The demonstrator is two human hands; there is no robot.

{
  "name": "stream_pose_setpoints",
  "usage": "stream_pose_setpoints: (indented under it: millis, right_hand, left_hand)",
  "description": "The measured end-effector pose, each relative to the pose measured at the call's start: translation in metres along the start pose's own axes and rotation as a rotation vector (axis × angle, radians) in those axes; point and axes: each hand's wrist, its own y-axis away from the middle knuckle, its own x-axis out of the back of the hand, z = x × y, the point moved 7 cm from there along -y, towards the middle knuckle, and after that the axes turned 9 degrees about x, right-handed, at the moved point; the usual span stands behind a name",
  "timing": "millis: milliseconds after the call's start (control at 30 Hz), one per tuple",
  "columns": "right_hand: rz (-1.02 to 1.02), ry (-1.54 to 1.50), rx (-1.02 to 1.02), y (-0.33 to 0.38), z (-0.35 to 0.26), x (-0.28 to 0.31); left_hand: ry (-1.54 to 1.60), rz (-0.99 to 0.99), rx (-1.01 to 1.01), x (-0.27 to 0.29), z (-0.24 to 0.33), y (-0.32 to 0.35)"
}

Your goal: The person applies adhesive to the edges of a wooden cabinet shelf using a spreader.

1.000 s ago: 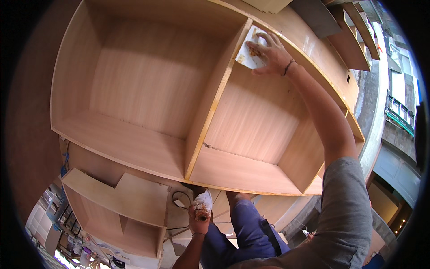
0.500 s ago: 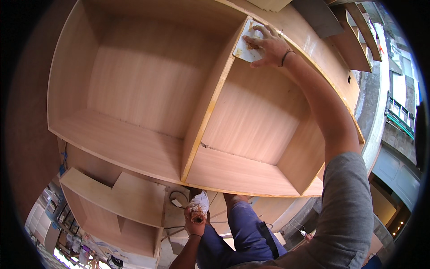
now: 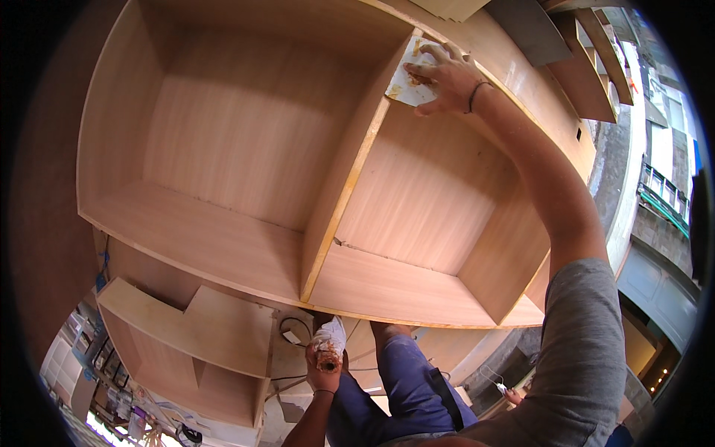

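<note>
White stained sheet (image 3: 407, 91) now covers the upper end of the cabinet (image 3: 231, 112) divider's (image 3: 344, 197) edge; a second ago it sat just right. Right hand (image 3: 450, 80) on it, fingers spread. Left hand (image 3: 316, 375) wraps white bundle (image 3: 330, 341); I can't see most fingers, or inside the bundle's brown-smeared mouth.

Right grip (image 3: 449, 80) spread on stained white sheet (image 3: 407, 91), at wooden cabinet divider (image 3: 345, 194), left grip (image 3: 319, 378) around smeared white bundle (image 3: 331, 338)

A flat white sheet (image 3: 407, 90), stained brown, lies at the far end of the wooden cabinet (image 3: 231, 134)'s divider (image 3: 347, 195); a white bundle (image 3: 331, 337), its upper end crusted brown, shows below the cabinet's near edge.
</note>
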Motion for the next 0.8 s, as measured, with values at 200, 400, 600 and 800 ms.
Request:
stream_pose_setpoints:
  millis: [200, 400, 600, 800]
  right_hand:
    - [-0.132, 0.001, 0.037, 0.010, 0.016, -0.006]
    - [0.189, 0.006, 0.113, -0.012, 0.060, -0.013]
    - [0.273, -0.093, 0.108, -0.026, 0.057, -0.013]
    - [0.051, 0.021, 0.119, -0.022, 0.067, -0.013]
  left_hand:
    - [-0.013, 0.033, -0.065, -0.014, -0.021, -0.002]
    - [0.204, -0.087, -0.013, -0.024, -0.018, -0.001]
    - [0.283, -0.020, 0.003, -0.039, -0.058, -0.007]
    - [-0.018, 0.064, -0.082, -0.010, -0.010, 0.001]
